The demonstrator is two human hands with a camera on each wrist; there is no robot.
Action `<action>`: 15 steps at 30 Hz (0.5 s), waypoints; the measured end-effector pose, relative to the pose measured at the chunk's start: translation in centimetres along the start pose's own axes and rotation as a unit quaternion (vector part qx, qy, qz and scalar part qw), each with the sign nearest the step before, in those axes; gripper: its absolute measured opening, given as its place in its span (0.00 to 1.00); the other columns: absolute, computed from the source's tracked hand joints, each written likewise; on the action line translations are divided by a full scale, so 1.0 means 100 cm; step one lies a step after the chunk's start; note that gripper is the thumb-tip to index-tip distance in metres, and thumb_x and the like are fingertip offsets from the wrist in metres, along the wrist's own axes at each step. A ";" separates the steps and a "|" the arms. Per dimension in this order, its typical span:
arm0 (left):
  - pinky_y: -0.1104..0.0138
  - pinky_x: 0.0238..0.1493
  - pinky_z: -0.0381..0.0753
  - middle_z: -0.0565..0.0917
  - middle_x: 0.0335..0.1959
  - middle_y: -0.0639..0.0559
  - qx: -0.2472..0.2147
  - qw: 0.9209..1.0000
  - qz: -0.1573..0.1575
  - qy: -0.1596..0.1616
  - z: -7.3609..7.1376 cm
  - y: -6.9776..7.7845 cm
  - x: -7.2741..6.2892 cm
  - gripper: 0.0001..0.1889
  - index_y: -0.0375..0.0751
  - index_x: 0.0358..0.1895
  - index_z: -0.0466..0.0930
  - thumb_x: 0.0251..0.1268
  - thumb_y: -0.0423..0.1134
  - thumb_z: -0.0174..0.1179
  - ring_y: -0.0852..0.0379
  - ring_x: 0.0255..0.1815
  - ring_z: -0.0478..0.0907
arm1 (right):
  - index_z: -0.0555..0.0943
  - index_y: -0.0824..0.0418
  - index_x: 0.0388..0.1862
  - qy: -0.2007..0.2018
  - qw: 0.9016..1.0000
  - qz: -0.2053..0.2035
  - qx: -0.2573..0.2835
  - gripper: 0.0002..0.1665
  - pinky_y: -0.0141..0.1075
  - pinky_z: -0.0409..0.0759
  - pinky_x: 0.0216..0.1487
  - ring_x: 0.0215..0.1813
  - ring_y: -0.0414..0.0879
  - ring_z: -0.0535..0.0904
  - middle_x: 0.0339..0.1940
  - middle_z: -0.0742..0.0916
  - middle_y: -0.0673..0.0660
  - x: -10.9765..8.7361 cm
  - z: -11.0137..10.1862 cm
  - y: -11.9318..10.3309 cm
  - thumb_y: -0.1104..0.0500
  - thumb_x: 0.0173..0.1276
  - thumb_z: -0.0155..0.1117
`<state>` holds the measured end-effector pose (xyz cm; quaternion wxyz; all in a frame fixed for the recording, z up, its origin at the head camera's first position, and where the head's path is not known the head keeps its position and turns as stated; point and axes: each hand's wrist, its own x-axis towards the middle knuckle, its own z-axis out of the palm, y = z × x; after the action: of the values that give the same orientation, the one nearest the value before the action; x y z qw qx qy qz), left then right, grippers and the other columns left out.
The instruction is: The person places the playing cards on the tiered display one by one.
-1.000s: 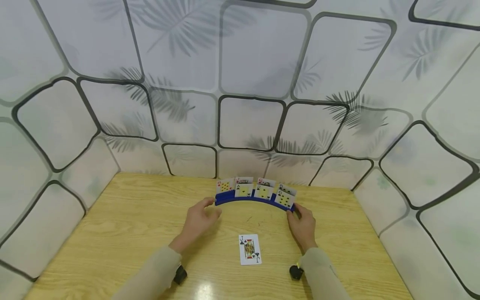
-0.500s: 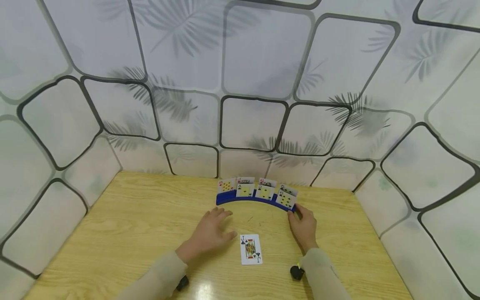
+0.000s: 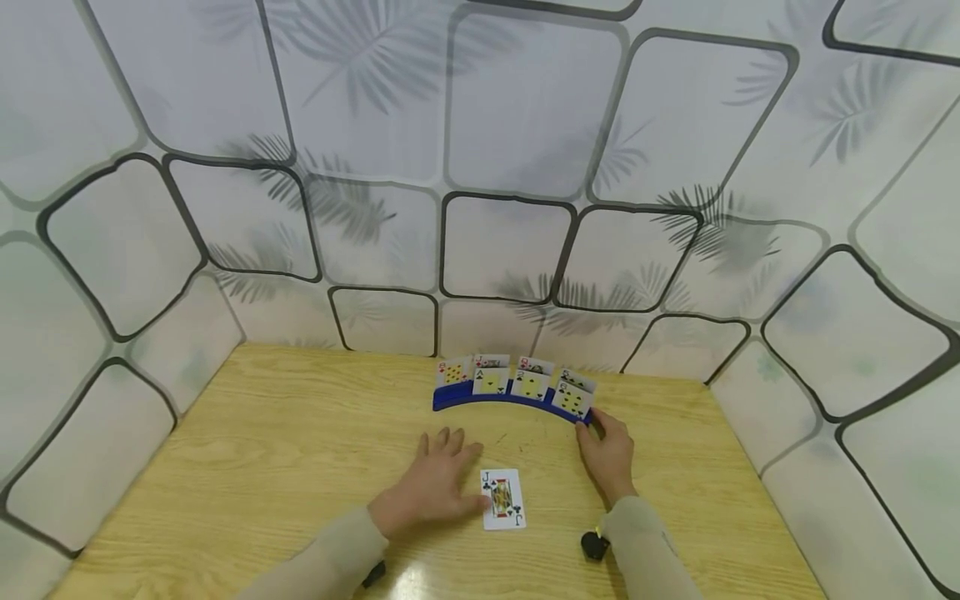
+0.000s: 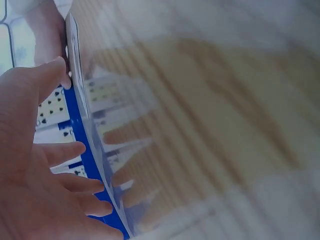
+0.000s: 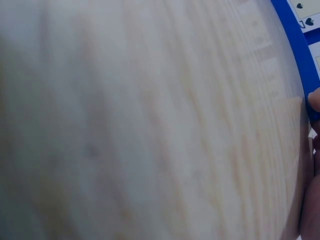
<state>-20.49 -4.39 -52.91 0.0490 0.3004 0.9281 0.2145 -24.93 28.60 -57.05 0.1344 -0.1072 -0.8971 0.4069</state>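
My left hand (image 3: 435,488) spreads its fingers low over the table, thumb tip at the left edge of a jack of clubs playing card (image 3: 507,500). In the left wrist view, the fingers of that left hand (image 4: 55,185) look straight and parted. At the back, a curved blue card holder (image 3: 452,398) carries two rows of upright playing cards (image 3: 531,385). My right hand (image 3: 609,458) grips the holder's right end between thumb and fingers. Only part of the right hand (image 5: 312,190) shows in the right wrist view, at the blue rim (image 5: 296,47).
The wood-grain table (image 3: 247,450) is glossy and reflects light near its front. A patterned wall covering (image 3: 502,246) rises behind the holder and on both sides. Black wrist devices (image 3: 595,546) hang below both sleeves.
My left hand has left the holder's left end and come back toward me and to the right, spreading out, its thumb reaching the card. The right hand stays at the holder.
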 end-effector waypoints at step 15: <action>0.21 0.73 0.52 0.57 0.82 0.25 0.035 0.998 -0.030 -0.043 0.006 0.016 0.002 0.58 0.40 0.81 0.63 0.55 0.77 0.65 0.17 0.80 0.53 | 0.76 0.69 0.72 0.009 1.000 -0.002 -0.001 0.31 0.61 0.66 0.80 0.76 0.68 0.71 0.71 0.79 0.72 -0.002 0.000 -0.002 0.56 0.76 0.65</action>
<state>-19.68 -2.87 -52.71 0.0848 0.2834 0.9406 0.1666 -24.75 28.42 -56.89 0.1436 -0.1094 -0.8965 0.4045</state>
